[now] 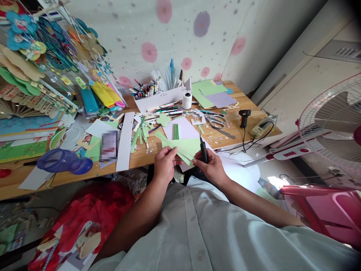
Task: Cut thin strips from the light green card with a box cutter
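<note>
Progress, judged from layout: cutting appears well underway. Thin green paper strips [142,132] and small offcuts are lying scattered over the wooden surface [248,103]; the sheet in hand is still being worked, so shaping looks unfinished.

Far left: a translucent blue-violet plastic bottle [64,161] is lying on its side, smooth and rounded. Beside it a long white card strip [125,140], flat and matte.

Centre: the left hand [164,164] is pinching the near edge of the pale green paper sheet [184,148], thumb on top, fingers closed on it. The sheet, thin and angular with pointed corners, is hovering over the surface's front edge.

The right hand [212,168] is gripping a slim black pen-shaped tool [203,149], tip upright, touching the sheet's right edge.

Further right: steel scissors [216,121], then a black hot-glue gun [244,116], corded.
</note>
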`<act>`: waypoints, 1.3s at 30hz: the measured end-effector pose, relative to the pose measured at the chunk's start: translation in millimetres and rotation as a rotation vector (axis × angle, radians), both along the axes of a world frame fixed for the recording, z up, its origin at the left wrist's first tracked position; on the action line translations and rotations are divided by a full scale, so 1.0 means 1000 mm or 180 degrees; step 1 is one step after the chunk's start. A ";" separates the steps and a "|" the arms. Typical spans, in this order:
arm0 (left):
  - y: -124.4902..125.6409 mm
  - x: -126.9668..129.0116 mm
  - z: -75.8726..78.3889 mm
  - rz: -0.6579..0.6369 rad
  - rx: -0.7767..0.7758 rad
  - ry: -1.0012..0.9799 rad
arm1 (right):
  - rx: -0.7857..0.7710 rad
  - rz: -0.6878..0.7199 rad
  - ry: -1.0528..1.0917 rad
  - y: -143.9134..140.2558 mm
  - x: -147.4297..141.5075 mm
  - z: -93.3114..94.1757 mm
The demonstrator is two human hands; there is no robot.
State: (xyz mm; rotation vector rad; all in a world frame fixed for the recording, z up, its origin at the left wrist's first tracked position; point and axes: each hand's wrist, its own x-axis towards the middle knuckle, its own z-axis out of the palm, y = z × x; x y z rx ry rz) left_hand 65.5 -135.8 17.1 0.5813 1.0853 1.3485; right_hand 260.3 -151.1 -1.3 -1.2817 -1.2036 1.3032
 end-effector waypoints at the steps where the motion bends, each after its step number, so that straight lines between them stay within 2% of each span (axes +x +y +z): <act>1: -0.001 0.000 0.000 -0.0032 0.0005 0.0024 | 0.0013 -0.0001 -0.0006 0.000 0.000 0.000; 6: -0.003 0.002 0.001 -0.0104 0.0013 0.0050 | 0.0033 -0.0034 0.0088 0.001 -0.001 0.001; 12: -0.002 0.000 0.006 -0.0087 -0.0091 0.0048 | 0.0012 -0.0414 0.0246 0.009 0.005 0.009; 16: -0.002 -0.001 0.005 -0.0103 -0.0115 0.0001 | 0.0004 -0.0482 0.0217 0.012 0.010 0.009; 25: -0.005 0.001 -0.004 -0.0124 -0.0218 -0.0032 | -0.0010 -0.0335 0.0401 0.002 0.003 0.005; 39: -0.009 0.005 -0.010 -0.0041 -0.0112 0.0015 | -0.0258 0.0045 0.0061 -0.010 -0.002 -0.009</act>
